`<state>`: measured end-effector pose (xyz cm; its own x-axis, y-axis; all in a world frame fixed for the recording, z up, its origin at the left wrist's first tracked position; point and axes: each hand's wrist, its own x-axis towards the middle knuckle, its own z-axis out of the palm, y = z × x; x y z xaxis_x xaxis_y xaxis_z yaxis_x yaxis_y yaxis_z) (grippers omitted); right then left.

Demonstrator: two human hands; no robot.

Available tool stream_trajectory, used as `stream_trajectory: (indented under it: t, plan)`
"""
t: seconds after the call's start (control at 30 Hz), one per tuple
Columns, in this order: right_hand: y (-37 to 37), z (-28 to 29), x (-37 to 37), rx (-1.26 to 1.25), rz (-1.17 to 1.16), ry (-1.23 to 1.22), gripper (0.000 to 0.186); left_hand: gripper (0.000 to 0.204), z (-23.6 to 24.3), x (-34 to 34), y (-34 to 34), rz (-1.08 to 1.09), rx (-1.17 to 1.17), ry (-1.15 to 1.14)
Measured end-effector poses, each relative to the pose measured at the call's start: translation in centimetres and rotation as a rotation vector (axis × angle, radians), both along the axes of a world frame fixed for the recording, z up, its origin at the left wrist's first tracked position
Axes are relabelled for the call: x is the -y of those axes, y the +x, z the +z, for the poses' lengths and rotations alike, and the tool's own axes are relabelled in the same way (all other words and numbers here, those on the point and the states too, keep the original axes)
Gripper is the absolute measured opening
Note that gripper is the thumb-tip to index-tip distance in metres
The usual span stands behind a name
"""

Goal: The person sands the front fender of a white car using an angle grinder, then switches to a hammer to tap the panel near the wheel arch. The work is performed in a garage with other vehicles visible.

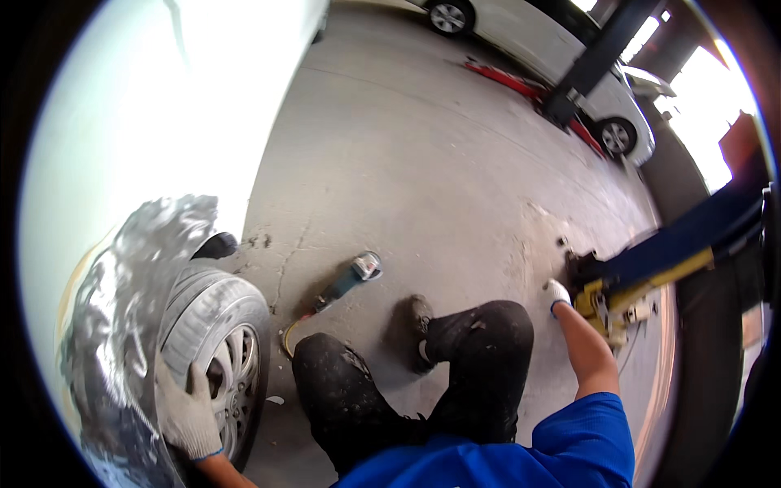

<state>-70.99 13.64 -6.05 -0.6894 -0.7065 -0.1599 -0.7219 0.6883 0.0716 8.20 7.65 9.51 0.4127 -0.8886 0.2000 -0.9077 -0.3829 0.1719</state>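
Observation:
My gloved left hand [185,411] grips the edge of a bare, scuffed metal fender panel [122,301] on a white car [154,98], beside its alloy wheel [234,374]. Its thumb shows near the tyre; the other fingers are partly hidden. My gloved right hand [557,294] is held out to the right, near the yellow and blue lift; I cannot make out whether its fingers hold anything. A teal angle grinder [342,285] with a hose or cord lies on the floor between the wheel and my dark-trousered legs.
A blue and yellow lift post [651,264] stands close on my right. Across the concrete floor [390,154], another white car [521,37] stands by a dark post [582,73] with red lift arms [500,76]. Small debris lies beside the right post.

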Motion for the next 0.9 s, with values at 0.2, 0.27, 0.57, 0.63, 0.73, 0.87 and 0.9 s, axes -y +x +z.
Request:
stream_trajectory:
  t: [0.2, 0.27, 0.57, 0.63, 0.73, 0.87, 0.9]
  plan:
    - [11.1, -15.5, -26.3, 0.520, -0.043, 0.846, 0.048, 0.079, 2.5, -1.0, -0.1, -0.034, 0.388, -0.041]
    - [6.7, -17.3, -45.8, 0.583, -0.060, 0.871, 0.049, 0.072, -2.5, 0.9, 0.7, -0.205, 0.283, -0.159]
    - [15.5, -24.4, -45.9, 0.736, -0.200, 0.248, 0.052, 0.063, -2.7, 2.5, 0.0, -0.285, 0.648, -0.348]
    - [16.6, -25.6, -44.0, 0.797, -0.322, 0.117, 0.052, 0.061, -2.8, 2.3, 1.6, -0.301, 0.757, -0.386]
    - [20.6, -21.9, -40.1, 0.907, -0.480, 0.123, 0.052, 0.057, -0.3, 0.7, 0.6, -0.242, 0.929, -0.410]
    - [26.4, -18.4, -51.1, 0.982, -0.640, 0.246, 0.047, 0.055, -0.5, 0.8, -3.1, -0.269, 0.816, -0.344]
    - [28.3, -17.2, -51.8, 1.006, -0.719, 0.334, 0.045, 0.054, -0.6, 0.8, -3.4, -0.287, 0.802, -0.348]
